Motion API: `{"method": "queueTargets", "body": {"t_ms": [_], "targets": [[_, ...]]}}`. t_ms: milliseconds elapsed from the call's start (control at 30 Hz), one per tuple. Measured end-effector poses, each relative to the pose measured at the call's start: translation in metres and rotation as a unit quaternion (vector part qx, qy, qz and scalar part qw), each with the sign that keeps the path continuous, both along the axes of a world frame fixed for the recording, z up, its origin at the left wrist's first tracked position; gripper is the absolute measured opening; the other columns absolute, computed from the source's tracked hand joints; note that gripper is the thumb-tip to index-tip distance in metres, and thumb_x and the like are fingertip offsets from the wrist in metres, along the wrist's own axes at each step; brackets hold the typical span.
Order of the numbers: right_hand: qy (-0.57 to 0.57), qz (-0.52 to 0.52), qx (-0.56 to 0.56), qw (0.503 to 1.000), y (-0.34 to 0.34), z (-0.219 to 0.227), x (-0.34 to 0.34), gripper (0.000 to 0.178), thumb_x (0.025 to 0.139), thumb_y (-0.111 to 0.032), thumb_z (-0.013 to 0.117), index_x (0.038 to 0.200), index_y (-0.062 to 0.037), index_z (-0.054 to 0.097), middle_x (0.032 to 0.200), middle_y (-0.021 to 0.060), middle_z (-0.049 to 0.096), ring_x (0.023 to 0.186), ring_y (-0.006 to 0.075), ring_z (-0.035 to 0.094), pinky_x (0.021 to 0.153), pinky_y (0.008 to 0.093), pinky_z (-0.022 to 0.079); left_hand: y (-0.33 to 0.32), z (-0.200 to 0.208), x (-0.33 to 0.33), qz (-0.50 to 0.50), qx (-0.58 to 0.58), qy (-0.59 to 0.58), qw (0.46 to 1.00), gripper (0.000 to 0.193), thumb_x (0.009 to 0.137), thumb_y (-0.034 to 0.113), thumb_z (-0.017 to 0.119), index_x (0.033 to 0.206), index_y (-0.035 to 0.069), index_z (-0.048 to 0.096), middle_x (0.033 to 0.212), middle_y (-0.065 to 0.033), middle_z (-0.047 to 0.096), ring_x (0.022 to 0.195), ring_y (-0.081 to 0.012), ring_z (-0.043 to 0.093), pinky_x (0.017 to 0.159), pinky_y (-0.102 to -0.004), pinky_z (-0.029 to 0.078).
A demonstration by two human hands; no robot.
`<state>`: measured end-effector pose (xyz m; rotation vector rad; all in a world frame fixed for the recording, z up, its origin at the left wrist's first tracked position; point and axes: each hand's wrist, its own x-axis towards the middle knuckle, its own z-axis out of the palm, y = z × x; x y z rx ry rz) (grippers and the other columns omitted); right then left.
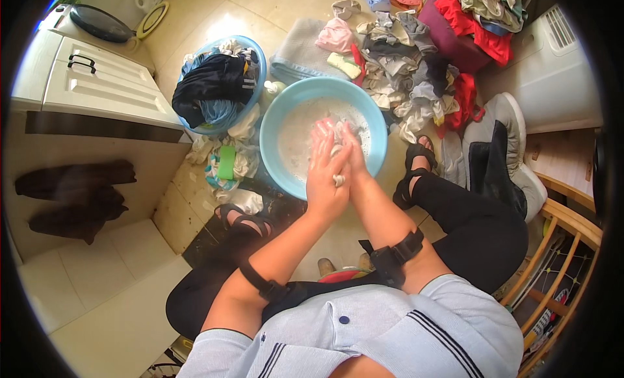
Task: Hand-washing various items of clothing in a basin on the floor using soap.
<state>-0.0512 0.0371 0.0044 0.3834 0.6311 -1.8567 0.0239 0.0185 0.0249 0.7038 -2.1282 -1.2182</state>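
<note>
Both my hands are over a round light-blue basin [273, 173] of cloudy, sudsy water [300, 136] on the floor. My left hand [327, 176], wet and wearing a ring [338, 180], lies against my right hand [355, 150], palm facing palm. The fingers are pressed together, pointing away from me. A little whitish, soapy material shows between them; what it is cannot be made out. Suds cover part of the fingertips.
A second blue basin [261, 59] heaped with dark clothes stands at left. A pile of socks [400, 59] spreads at far right, near red clothing [481, 37]. A green bar [226, 162] lies on cloths at left. Cabinet [97, 76] and wooden rack [552, 274] flank me.
</note>
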Motion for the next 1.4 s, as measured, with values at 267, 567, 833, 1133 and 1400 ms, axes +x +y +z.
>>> {"method": "queueTargets", "body": {"t_ms": [267, 567, 833, 1133, 1400], "targets": [[-0.007, -0.004, -0.026, 1.000, -0.009, 0.009, 0.006, 0.043, 0.093, -0.040, 0.035, 0.119, -0.0069, 0.045, 0.117, 0.0062, 0.050, 0.110, 0.0185, 0.047, 0.093, 0.0347, 0.038, -0.056, -0.019, -0.019, 0.045, 0.085, -0.025, 0.995, 0.035, 0.079, 0.014, 0.056, 0.115, 0.010, 0.057, 0.123, -0.0169, 0.048, 0.117, -0.0341, 0.041, 0.098, -0.0386, 0.031], [-0.044, -0.092, -0.001, 0.995, -0.012, -0.008, -0.012, 0.051, 0.089, -0.046, 0.040, 0.118, -0.0036, 0.041, 0.110, 0.0107, 0.050, 0.103, 0.0212, 0.049, 0.090, 0.0370, 0.040, -0.050, 0.000, 0.006, -0.076, 0.136, -0.135, 0.979, 0.051, 0.066, 0.003, 0.066, 0.116, 0.009, 0.054, 0.114, -0.0151, 0.052, 0.104, -0.0274, 0.052, 0.089, -0.0323, 0.040], [-0.028, -0.078, -0.087, 0.993, -0.002, -0.035, -0.012, 0.036, 0.087, -0.004, 0.039, 0.123, -0.0001, 0.037, 0.121, 0.0115, 0.048, 0.112, 0.0171, 0.048, 0.095, 0.0302, 0.040, -0.013, 0.031, -0.003, -0.052, -0.155, -0.161, 0.973, 0.018, 0.065, 0.013, 0.067, 0.082, 0.009, 0.064, 0.106, -0.0137, 0.054, 0.089, -0.0325, 0.056, 0.073, -0.0383, 0.047], [-0.059, -0.030, -0.155, 0.986, -0.005, -0.012, -0.015, 0.038, 0.093, -0.017, 0.033, 0.129, -0.0030, 0.037, 0.127, 0.0081, 0.044, 0.116, 0.0202, 0.043, 0.099, 0.0344, 0.033, -0.016, 0.013, -0.016, 0.053, -0.188, -0.110, 0.974, 0.015, 0.070, 0.018, 0.061, 0.075, 0.004, 0.064, 0.100, -0.0140, 0.054, 0.091, -0.0317, 0.052, 0.077, -0.0378, 0.044], [-0.007, 0.024, -0.057, 0.998, -0.005, -0.012, 0.014, 0.034, 0.092, -0.021, 0.037, 0.121, -0.0040, 0.043, 0.120, 0.0095, 0.049, 0.109, 0.0207, 0.050, 0.092, 0.0360, 0.041, -0.063, -0.008, -0.038, 0.171, -0.115, -0.191, 0.960, 0.017, 0.071, 0.021, 0.060, 0.070, 0.004, 0.062, 0.101, -0.0110, 0.053, 0.090, -0.0328, 0.051, 0.074, -0.0426, 0.043]]}}
